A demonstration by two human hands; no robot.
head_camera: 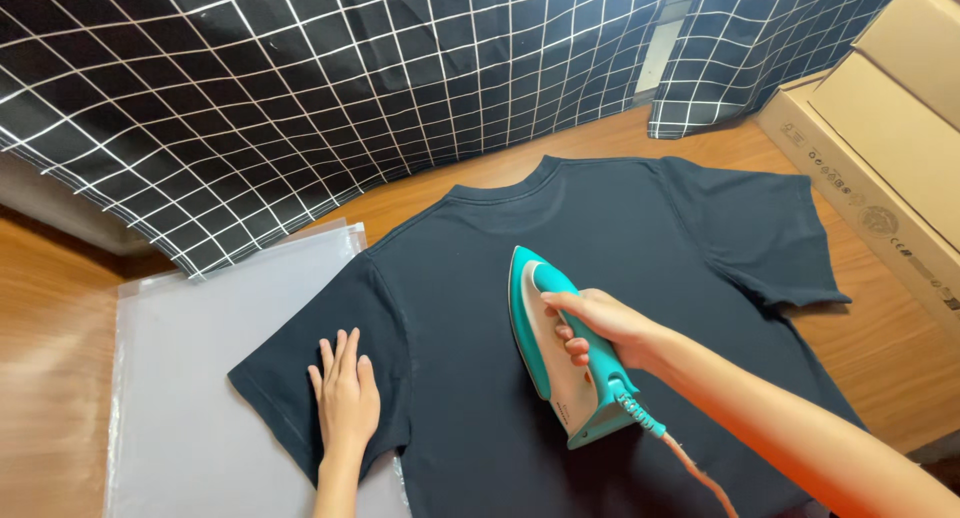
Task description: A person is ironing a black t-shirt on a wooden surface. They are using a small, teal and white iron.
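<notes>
A black T-shirt (600,278) was laid flat, collar toward the far edge of the wooden counter (60,328), with both short sleeves spread out to the sides. A teal and white iron (560,348) was stood sole-down on the middle of the shirt's body, tip pointed toward the collar, and its handle was wrapped by the right hand (600,323), fingers closed around it. The left hand (345,398) was pressed flat and wide, fingers together, on the left sleeve near the shirt's edge, nothing gripped in it. Under that sleeve a clear plastic sheet (200,378) was spread toward the counter's left side. The chest and collar area were seen lying smooth, so that part was judged largely pressed; the right sleeve showed a slight curl at its hem, and the lower body, hidden partly by the arm, could not be judged. A checked black-and-white cloth (300,88) was hung along the far edge, and cardboard boxes (890,148) were stacked at the right edge.
</notes>
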